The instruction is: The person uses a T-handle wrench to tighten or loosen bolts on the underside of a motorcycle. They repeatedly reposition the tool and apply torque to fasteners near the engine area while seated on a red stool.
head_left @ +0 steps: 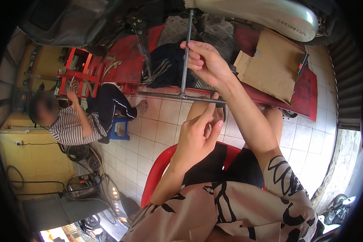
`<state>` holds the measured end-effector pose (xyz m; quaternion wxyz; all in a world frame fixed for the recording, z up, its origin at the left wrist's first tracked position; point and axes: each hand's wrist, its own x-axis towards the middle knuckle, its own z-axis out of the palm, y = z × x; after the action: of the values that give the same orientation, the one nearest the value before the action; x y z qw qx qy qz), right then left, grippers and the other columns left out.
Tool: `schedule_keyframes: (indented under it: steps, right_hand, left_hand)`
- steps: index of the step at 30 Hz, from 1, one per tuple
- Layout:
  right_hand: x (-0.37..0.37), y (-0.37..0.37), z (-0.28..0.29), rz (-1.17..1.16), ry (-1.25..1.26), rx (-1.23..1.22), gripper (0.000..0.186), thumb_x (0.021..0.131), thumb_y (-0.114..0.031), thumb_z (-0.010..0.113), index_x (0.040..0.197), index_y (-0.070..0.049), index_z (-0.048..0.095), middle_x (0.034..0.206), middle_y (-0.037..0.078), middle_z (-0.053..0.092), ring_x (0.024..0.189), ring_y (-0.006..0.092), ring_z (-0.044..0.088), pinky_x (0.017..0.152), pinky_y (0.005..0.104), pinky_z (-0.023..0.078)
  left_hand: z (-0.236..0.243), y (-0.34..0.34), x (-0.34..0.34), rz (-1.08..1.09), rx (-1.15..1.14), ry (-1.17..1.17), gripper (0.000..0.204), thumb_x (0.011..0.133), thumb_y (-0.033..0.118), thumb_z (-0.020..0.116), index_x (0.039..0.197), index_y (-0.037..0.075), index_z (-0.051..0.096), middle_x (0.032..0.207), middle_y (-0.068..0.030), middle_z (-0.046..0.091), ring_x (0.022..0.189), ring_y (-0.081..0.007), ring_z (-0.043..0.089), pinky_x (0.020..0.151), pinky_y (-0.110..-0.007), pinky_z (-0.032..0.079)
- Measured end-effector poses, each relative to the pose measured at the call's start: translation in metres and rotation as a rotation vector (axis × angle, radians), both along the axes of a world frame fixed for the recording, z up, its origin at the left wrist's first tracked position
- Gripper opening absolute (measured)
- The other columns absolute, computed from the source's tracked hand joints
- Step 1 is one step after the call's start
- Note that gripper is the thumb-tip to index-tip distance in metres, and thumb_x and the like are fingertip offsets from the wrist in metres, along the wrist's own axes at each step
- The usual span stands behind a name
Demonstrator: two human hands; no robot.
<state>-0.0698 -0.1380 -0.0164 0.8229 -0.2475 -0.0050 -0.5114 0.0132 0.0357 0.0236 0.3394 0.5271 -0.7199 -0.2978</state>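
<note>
A long metal T-handle wrench (185,72) reaches up to the underside of a motorcycle, beside its silver cover (266,16). My right hand (209,62) is closed around the upper part of its shaft, thumb and fingers pinching it. The crossbar lies level across the near end of the shaft. Just below the bar's right end is my left hand (199,135), its index finger stretched up against the bar and its thumb apart. Nothing is gripped in that hand. Where the wrench tip meets the motorcycle is too dark to make out.
A red lift platform (306,97) carries a flattened cardboard box (270,60) and a dark cloth (165,64). At left a person in a striped shirt (74,125) sits on a blue stool (120,129), near a red tool rack (78,60). A compressor (82,185) and hoses stand lower left.
</note>
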Motion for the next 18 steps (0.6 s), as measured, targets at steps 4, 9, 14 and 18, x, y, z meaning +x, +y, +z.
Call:
schedule_keyframes:
  steps: [4,9,14,18]
  right_hand:
    - [-0.002,0.002,0.002,-0.006,0.001,0.007,0.019,0.096,-0.009,0.051,0.102,0.008,0.055,0.063,-0.003,0.043,0.053,0.0046,0.033,0.048,0.0204,0.030]
    - [-0.007,0.000,0.003,-0.009,-0.009,0.015,0.019,0.096,-0.009,0.050,0.101,0.008,0.055,0.063,-0.002,0.042,0.055,0.0046,0.034,0.049,0.0203,0.030]
    - [-0.007,0.002,0.001,0.102,-0.003,-0.041,0.017,0.096,-0.011,0.051,0.103,0.004,0.057,0.063,-0.002,0.042,0.053,0.0045,0.033,0.048,0.0204,0.029]
    - [-0.008,0.007,-0.005,0.377,0.083,-0.280,0.017,0.095,-0.015,0.055,0.100,0.001,0.059,0.062,-0.002,0.043,0.051,0.0040,0.034,0.046,0.0204,0.028]
  left_hand:
    - [0.006,0.001,0.009,0.176,-0.191,0.041,0.048,0.087,0.005,0.060,0.133,-0.003,0.048,0.063,-0.0034,0.053,0.046,-0.0080,0.042,0.047,-0.022,0.035]
    - [-0.003,-0.015,0.043,0.487,-0.361,-0.130,0.037,0.093,0.006,0.054,0.129,0.000,0.054,0.055,0.0009,0.045,0.051,-0.0037,0.039,0.047,-0.020,0.029]
    - [-0.017,-0.023,0.061,0.557,-0.468,-0.195,0.029,0.095,0.011,0.054,0.122,0.001,0.061,0.052,0.0011,0.043,0.050,-0.0037,0.039,0.047,-0.022,0.030]
    - [-0.028,-0.024,0.062,0.590,-0.430,-0.172,0.029,0.094,0.010,0.054,0.120,0.001,0.062,0.051,-0.0001,0.044,0.048,-0.0051,0.039,0.046,-0.023,0.030]
